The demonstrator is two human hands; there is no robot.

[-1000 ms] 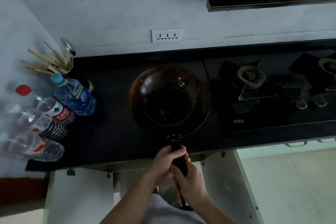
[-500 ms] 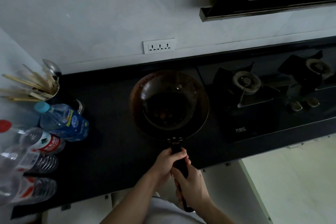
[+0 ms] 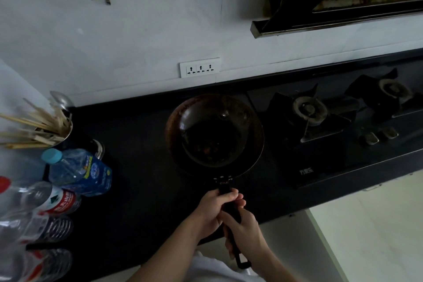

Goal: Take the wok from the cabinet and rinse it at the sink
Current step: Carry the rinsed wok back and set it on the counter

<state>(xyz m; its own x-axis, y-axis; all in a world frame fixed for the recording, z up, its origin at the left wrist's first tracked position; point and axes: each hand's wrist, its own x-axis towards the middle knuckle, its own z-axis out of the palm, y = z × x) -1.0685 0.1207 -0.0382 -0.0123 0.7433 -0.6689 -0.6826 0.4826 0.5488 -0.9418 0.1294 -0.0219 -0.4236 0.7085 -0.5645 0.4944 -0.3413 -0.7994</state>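
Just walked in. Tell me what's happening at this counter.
A person holds the wok by its long black handle with both hands, the left hand nearer the pan and the right hand behind it. The wok is over the black counter, just left of the gas stove. No sink is in view.

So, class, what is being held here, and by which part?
The wok, by its black handle: left hand nearer the pan, right hand just behind it.
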